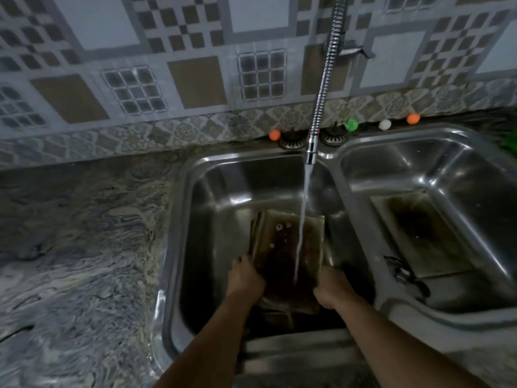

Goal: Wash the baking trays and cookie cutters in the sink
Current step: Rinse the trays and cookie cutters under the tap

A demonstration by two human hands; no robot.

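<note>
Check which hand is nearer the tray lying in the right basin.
Right. The right hand grips the near right edge of the stacked trays in the left basin, just across the divider from the right-basin tray. The left hand grips their left edge, farther off.

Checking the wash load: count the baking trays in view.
2 clearly: a tray held under the water in the left basin, another tray in the right basin. More may be stacked beneath the held one.

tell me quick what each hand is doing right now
Left hand: grips the left edge of the baking tray.
Right hand: grips the tray's right edge.
</note>
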